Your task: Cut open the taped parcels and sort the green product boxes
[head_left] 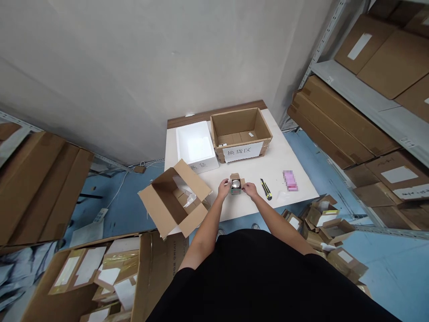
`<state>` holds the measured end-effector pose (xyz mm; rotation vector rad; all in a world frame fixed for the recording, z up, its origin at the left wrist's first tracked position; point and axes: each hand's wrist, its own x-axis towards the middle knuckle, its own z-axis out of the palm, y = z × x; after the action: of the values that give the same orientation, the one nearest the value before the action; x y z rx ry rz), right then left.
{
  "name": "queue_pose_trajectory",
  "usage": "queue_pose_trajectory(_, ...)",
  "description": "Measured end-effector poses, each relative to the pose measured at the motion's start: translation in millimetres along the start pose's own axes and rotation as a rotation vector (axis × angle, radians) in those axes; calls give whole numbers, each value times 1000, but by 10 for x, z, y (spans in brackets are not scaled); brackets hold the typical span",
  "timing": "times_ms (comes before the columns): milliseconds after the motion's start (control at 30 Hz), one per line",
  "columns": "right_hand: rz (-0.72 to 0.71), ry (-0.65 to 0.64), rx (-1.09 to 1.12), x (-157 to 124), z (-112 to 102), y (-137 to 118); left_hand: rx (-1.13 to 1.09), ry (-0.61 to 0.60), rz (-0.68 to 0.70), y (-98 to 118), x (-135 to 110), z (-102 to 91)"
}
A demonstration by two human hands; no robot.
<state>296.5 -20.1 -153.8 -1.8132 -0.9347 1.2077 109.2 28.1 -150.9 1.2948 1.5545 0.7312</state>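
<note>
We've got the small open box [236,191] on the counter [244,208], squarely between left hand [224,188] and right hand [250,189], neither clearly nearer, silvery round item [236,184] facing up! Fingers at both sides; whether either grip pinches, we can't tell.

I wear a black top [254,273] with short sleeves [183,278]; my left hand [223,188] and right hand [250,189] are bare, shoe tips [255,226] just showing.

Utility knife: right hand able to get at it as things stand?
Likely yes: the utility knife lies beside the right hand with nothing visible between, though that hand is at the small box.
</note>
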Motion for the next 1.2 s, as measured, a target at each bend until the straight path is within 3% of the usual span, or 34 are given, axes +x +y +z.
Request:
queue_pose_trajectory(167, -113, -17, 16, -4, 45, 17, -64, -177, -45, 8, 71, 94)
queue_pose_trajectory(300, -170, -58, -45, -26, 101, 79, -124, -301, -45, 44, 82, 50)
queue_pose_trajectory(467, -172, 5, 24, -38, 63, 153, -51, -255, 192, 39, 3, -90)
queue_pose_trajectory(567, -214, 26, 59, -50, 5, 153, 39, -277, 265, 33, -65, -134)
queue_pose_trajectory(733, -253, -2, -7, -74, -3, 113, 89, -272, 262, 53, -99, -112)
queue_pose_trajectory(1000, -349, 92, -202, -114, 115, 139, 143, -254, 251, 38, -87, -84)
queue_pose_trajectory(1200, -377, 110, -194, -129, 159, 153, 232, -283, 261, 32, -88, -83)
